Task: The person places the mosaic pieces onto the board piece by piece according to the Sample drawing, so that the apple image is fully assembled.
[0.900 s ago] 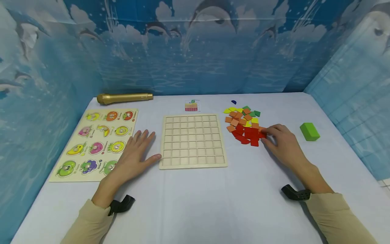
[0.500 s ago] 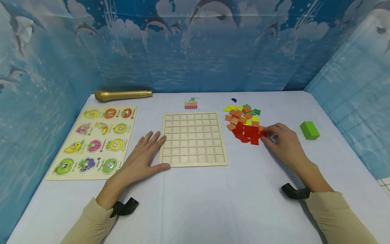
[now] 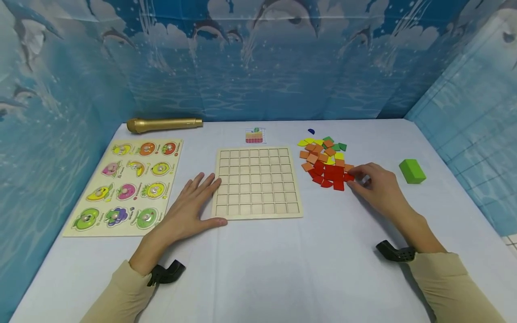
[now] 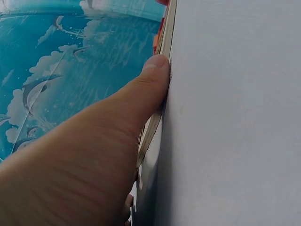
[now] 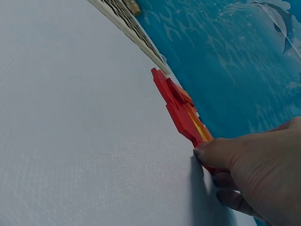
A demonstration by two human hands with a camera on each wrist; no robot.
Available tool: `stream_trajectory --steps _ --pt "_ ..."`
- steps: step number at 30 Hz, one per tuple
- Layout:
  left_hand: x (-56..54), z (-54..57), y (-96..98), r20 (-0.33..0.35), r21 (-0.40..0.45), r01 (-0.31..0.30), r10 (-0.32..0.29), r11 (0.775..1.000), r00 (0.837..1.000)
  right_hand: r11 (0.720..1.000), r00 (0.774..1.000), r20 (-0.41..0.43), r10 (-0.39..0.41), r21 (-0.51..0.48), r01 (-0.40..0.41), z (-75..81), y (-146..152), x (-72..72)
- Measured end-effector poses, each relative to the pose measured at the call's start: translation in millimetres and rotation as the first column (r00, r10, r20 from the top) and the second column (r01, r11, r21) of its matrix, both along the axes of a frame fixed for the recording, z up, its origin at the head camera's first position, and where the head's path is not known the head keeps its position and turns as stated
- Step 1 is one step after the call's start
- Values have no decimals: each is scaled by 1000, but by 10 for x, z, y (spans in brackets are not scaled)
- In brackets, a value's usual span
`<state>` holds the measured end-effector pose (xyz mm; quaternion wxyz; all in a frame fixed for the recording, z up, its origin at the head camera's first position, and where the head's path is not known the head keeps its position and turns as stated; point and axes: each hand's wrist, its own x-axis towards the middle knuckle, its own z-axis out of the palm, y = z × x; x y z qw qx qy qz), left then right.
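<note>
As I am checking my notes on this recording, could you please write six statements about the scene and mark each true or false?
1. The left hand touches the gridded board. True.
2. Coloured pieces fill the gridded board. False: no pieces show in its cells.
3. The right hand pinches a red piece at the edge of the pile. True.
4. The green block lies to the left of the pile. False: the green block lies to its right.
5. The golden microphone lies beyond the fruit puzzle. True.
6. The picture card is under the left hand. False: the picture card lies beyond the gridded board.
</note>
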<state>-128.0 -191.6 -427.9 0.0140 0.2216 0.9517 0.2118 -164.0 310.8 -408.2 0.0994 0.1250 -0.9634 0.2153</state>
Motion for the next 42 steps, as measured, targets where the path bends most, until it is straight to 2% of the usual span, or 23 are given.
stream_trajectory --steps 9,15,19,23,32,35,42 --pt "-4 -9 -4 -15 11 10 -10 1000 1000 999 999 -53 0 -39 -2 -9 26 9" --pt "5 -15 -7 -36 22 17 -16 1000 999 991 996 -87 35 -129 -46 18 -72 16" --pt "8 -9 0 -31 19 13 -12 1000 999 982 990 -101 98 -149 -112 12 -256 44" --pt "8 0 3 -17 17 12 -12 1000 1000 971 981 -67 182 -148 -190 -21 -520 73" --pt "-2 7 -9 -17 22 17 -16 1000 1000 924 952 -26 306 -234 -303 0 -1033 170" --pt "-5 5 -12 -27 27 20 -19 999 999 910 941 -11 337 -252 -329 1 -1174 185" --pt "6 5 4 -12 36 19 -18 999 1000 905 932 6 362 -243 -350 -11 -1389 180"
